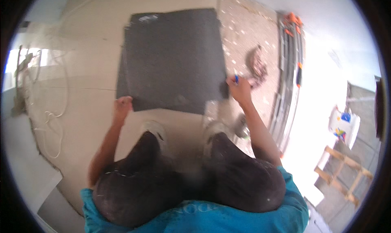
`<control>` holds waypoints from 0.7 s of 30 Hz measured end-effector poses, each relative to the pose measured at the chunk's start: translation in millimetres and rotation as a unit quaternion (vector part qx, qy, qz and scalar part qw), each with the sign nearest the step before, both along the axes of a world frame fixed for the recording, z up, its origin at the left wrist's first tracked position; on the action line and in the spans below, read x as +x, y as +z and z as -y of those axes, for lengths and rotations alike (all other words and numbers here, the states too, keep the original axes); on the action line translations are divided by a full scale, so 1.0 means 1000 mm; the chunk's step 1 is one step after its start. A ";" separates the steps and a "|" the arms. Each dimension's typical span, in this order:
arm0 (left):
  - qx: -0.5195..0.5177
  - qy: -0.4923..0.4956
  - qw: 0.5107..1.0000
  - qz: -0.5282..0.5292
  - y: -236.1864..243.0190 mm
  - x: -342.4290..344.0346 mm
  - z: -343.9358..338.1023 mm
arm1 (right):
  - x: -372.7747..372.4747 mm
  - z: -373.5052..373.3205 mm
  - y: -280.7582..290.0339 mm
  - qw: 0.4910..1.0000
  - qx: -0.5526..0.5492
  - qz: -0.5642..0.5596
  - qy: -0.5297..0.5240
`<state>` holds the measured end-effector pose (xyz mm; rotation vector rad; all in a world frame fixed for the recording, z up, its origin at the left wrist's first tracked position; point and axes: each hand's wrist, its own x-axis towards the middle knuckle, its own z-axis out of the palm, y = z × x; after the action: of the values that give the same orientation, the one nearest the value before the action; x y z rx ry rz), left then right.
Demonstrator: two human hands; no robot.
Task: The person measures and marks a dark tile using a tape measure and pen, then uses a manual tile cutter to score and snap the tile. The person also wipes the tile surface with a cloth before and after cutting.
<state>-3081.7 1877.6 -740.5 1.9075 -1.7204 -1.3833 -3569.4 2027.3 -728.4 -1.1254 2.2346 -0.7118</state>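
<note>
Left hand curls on the near-left corner of the dark rough square tile; right hand pinches a blue pencil at its right edge, smooth pale floor open leftward.

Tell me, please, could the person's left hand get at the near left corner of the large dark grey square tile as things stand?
Probably yes: the left hand already rests at the near left corner of the large dark grey square tile, with nothing lying between them.
</note>
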 end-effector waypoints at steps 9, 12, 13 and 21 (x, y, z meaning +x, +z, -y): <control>0.082 0.100 0.989 -0.069 0.002 -0.031 -0.026 | -0.038 -0.056 -0.009 0.994 -0.034 -0.033 -0.103; 0.104 0.035 0.993 0.051 0.025 -0.028 -0.026 | -0.058 -0.090 0.020 0.987 0.029 -0.088 -0.128; 0.112 -0.007 0.989 0.100 0.032 -0.021 -0.028 | -0.063 -0.106 0.017 0.984 0.048 -0.123 -0.118; 0.224 -0.128 0.966 -0.028 0.100 0.008 -0.133 | -0.004 -0.195 0.016 0.978 0.152 -0.133 0.061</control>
<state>-3073.5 2010.2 -640.5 1.8699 -1.7916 -2.0515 -3573.4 2221.9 -712.2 -1.2435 2.3640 -0.1663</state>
